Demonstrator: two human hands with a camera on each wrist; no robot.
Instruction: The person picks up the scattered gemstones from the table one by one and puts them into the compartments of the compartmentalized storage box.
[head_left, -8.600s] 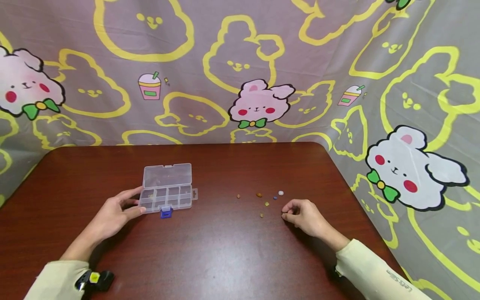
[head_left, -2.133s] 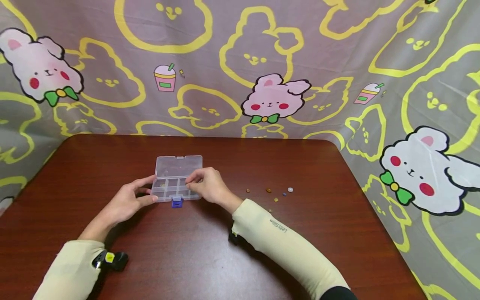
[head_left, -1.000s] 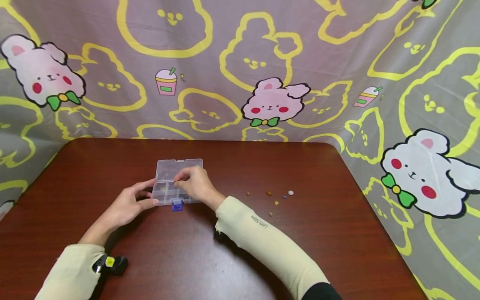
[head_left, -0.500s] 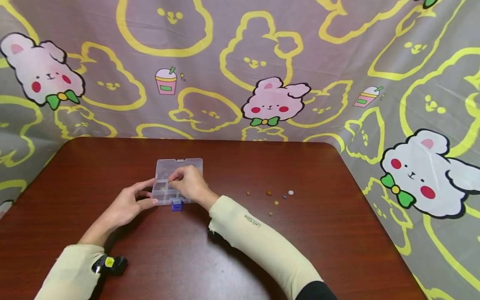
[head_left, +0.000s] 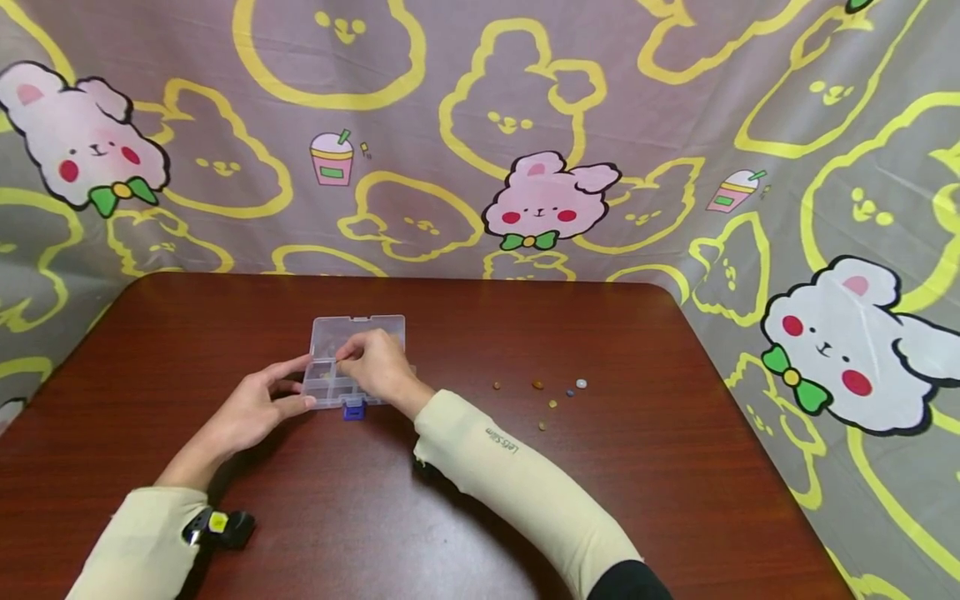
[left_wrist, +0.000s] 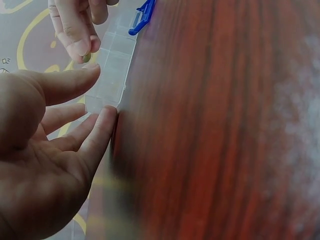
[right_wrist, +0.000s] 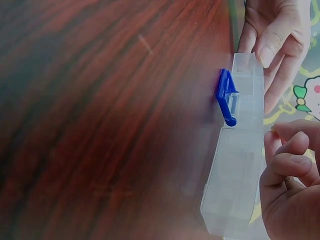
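Note:
A clear plastic compartment box (head_left: 318, 397) lies on the table with its lid (head_left: 330, 332) raised at the back and a blue latch (head_left: 354, 411) at the front. My left hand (head_left: 255, 408) holds the box's left end, thumb at the front corner and index finger farther back. Over the left compartments, my right hand (head_left: 378, 367) pinches a small yellow-green bead (left_wrist: 87, 58), seen at the fingertips in the left wrist view. Something small and yellowish shows in the back left compartment. My right hand hides much of the box's right side.
Several small loose beads lie on the table to the right: an orange-brown one (head_left: 537, 384), a white one (head_left: 581, 383), a blue one (head_left: 570, 392) and yellowish ones (head_left: 552, 404). A patterned curtain (head_left: 420, 125) hangs behind the brown table (head_left: 600, 500).
From the loose beads on the right, my right hand has come left to the box, then slid farther left over it; it barely moves now. My left hand stays at the box's end.

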